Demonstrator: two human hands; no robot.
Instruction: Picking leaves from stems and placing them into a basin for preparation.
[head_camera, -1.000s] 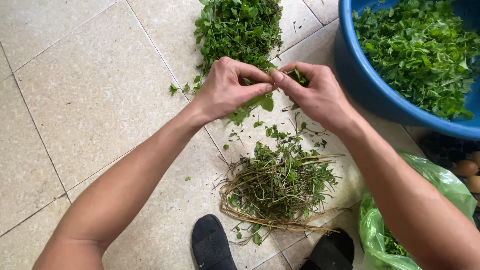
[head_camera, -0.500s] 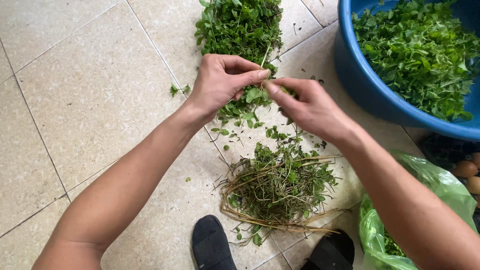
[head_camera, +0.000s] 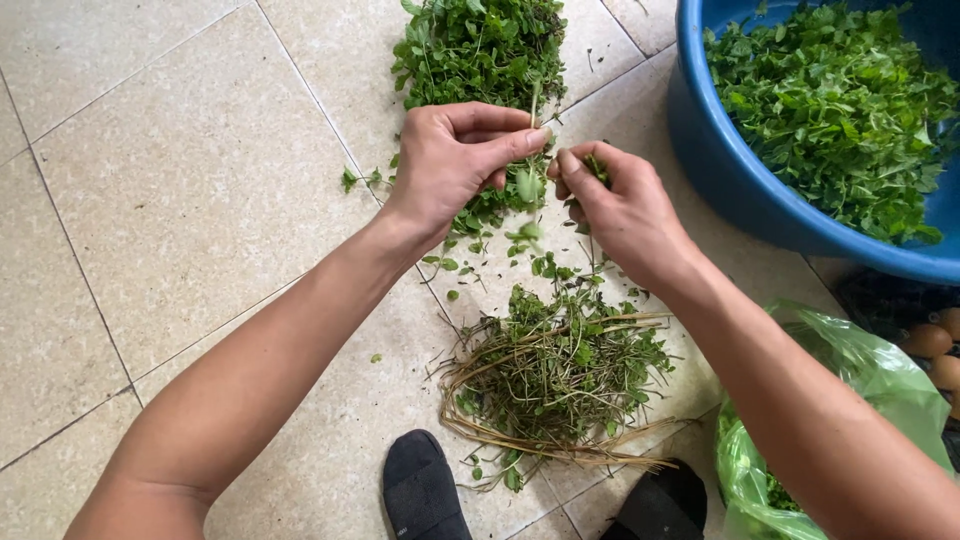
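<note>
L hand (head_camera: 455, 160) pinching herb sprig (head_camera: 527, 185) betw thumb & finger, R hand (head_camera: 620, 205) pinching leaves just beside

Herb pile (head_camera: 480, 45) lies ahead of stem heap (head_camera: 555, 375); basin (head_camera: 720, 170) of leaves sits right.

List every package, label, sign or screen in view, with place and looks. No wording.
Green plastic bag: lower right on the floor, thin, translucent, crumpled, greens inside.
Blue basin: upper right, round, holds picked leaves.
No labels, signs or screens show.
</note>
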